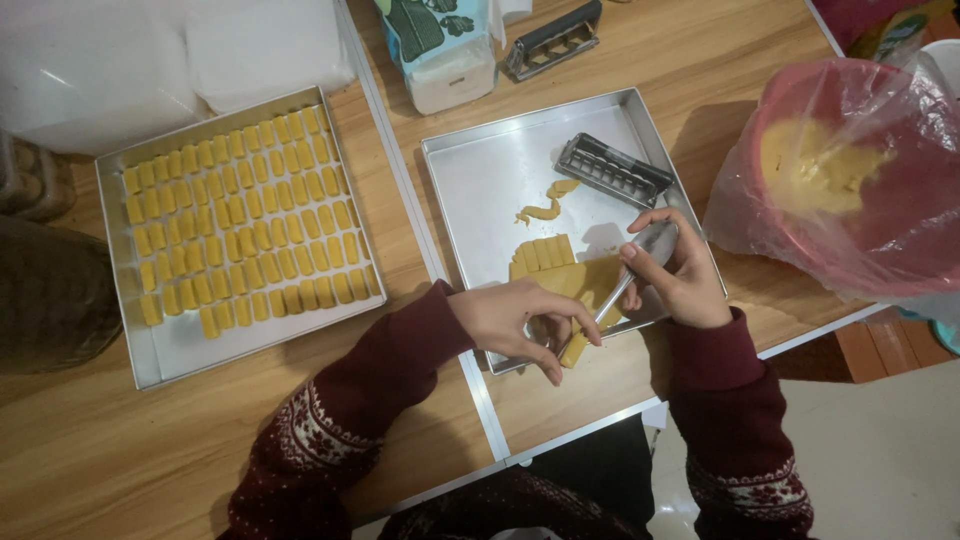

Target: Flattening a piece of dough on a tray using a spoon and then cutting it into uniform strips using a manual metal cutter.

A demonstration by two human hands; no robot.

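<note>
My right hand (680,275) gripped a spoon (640,255) slanting toward the dough (570,280); left fingers (545,345) pinched its lower-center edge.

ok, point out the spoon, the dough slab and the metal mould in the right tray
spoon (655,243), head view, on its bowl.
dough slab (572,275), head view, on its flat middle.
metal mould (613,170), head view, on its ribbed top.

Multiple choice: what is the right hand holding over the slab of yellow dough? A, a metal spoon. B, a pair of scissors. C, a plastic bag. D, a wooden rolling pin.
A: the right hand grips a shiny metal spoon by its bowl, with the handle running down to the ridged slab of yellow dough in the square silver baking tray.
</note>
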